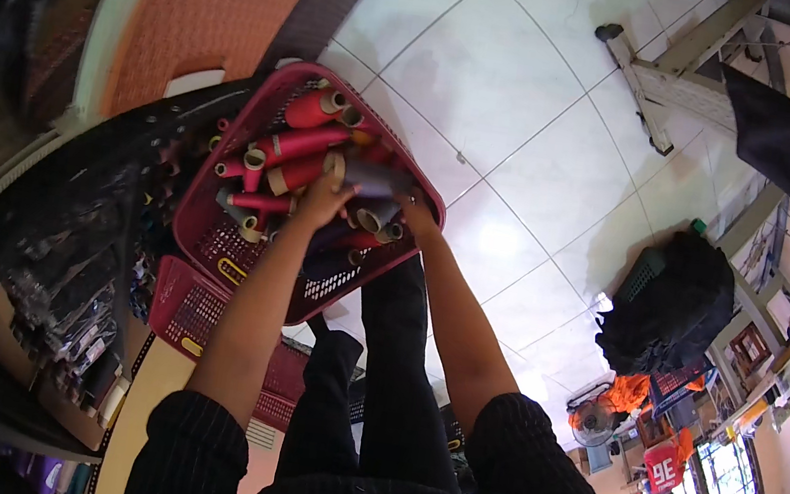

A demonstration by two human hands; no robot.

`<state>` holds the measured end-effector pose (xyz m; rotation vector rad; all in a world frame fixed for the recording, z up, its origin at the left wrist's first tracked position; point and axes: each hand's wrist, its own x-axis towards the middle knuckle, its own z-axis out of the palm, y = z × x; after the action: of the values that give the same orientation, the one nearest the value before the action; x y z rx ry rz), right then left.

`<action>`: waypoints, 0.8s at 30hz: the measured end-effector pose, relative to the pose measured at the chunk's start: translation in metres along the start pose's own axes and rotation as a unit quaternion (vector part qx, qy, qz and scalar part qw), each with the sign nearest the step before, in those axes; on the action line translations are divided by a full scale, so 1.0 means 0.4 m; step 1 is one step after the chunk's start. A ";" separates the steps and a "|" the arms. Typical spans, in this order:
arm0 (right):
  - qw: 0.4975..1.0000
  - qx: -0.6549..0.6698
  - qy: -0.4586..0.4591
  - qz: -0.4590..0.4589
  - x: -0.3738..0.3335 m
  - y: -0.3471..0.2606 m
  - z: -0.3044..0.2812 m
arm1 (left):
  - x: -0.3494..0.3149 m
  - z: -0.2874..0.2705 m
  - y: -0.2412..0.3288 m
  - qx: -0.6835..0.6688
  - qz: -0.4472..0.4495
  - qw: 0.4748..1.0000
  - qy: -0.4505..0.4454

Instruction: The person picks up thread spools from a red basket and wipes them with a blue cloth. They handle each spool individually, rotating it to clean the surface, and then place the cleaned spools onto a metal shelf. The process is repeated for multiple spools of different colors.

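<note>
A dark red plastic basket in front of me holds several thread cones, many of them red or pink. Lying sideways across the pile is a grey thread cone. My left hand has its fingers closed around the left end of this cone, by its pale core. At the opposite end, my right hand grips it close to the basket's right wall, with some fingers hidden. Just below the grey cone sits a second greyish cone with an open end. A red cone rests near the far rim.
Another red basket stands below the first. Bagged dark goods fill a shelf at left. Right of me are a white tiled floor, a metal stand, a heap of black cloth and a fan.
</note>
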<state>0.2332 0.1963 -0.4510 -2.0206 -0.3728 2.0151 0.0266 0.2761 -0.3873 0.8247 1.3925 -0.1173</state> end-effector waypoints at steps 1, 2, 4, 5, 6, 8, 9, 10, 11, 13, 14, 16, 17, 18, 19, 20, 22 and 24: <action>0.999 0.041 -0.009 -0.006 -0.048 -0.004 0.008 | -0.070 0.025 0.004 -0.031 0.007 0.998 0.051; 0.996 0.081 -0.020 -0.012 -0.099 -0.010 0.015 | -0.137 0.051 -0.003 -0.062 0.016 0.993 0.102; 0.989 0.131 -0.051 -0.052 -0.216 -0.034 0.017 | -0.251 0.097 -0.005 0.001 0.144 0.975 0.169; 0.976 0.188 -0.093 -0.049 -0.270 -0.069 -0.003 | -0.305 0.115 0.011 0.032 0.198 0.960 0.195; 0.960 0.243 -0.133 -0.042 -0.327 -0.103 -0.027 | -0.383 0.139 0.062 0.051 0.232 0.951 0.199; 0.906 0.357 -0.224 0.034 -0.525 -0.269 -0.041 | -0.544 0.185 0.146 0.123 0.226 0.946 0.199; 0.884 0.394 -0.250 0.025 -0.565 -0.278 -0.044 | -0.633 0.200 0.213 0.137 0.236 0.945 0.181; 0.859 0.429 -0.279 0.018 -0.600 -0.282 -0.047 | -0.712 0.218 0.257 0.153 0.246 0.943 0.165; 0.849 0.443 -0.284 0.056 -0.630 -0.289 -0.048 | -0.759 0.237 0.258 0.160 0.261 0.943 0.127; 0.825 0.465 -0.291 0.132 -0.671 -0.301 -0.045 | -0.888 0.236 0.277 0.168 0.342 0.917 0.120; 0.845 0.441 -0.278 0.120 -0.687 -0.320 -0.037 | -0.977 0.237 0.303 0.163 0.406 0.887 0.149; 0.881 0.396 -0.241 0.095 -0.743 -0.356 -0.018 | -1.099 0.219 0.239 0.163 0.485 0.810 0.286; 0.885 0.388 -0.249 0.065 -0.771 -0.380 -0.004 | -1.161 0.222 0.192 0.161 0.520 0.763 0.350; 0.892 0.352 -0.276 0.058 -0.817 -0.412 0.024 | -1.173 0.230 0.131 0.078 0.444 0.799 0.399; 0.899 0.318 -0.298 0.048 -0.869 -0.441 0.051 | -1.191 0.217 0.107 -0.016 0.374 0.819 0.434; 0.904 0.283 -0.318 0.039 -0.927 -0.462 0.080 | -1.197 0.184 0.080 -0.063 0.321 0.814 0.480; 0.899 0.226 -0.371 0.048 -1.064 -0.471 0.189 | -1.235 0.137 0.041 -0.318 0.243 0.840 0.366; 0.878 0.137 -0.457 0.021 -1.218 -0.455 0.321 | -1.261 0.112 -0.105 -0.582 0.215 0.776 0.117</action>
<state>0.1037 0.1907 0.0689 -0.8062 -0.1845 2.7441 -0.0699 0.0249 0.0440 0.0563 1.1517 1.1469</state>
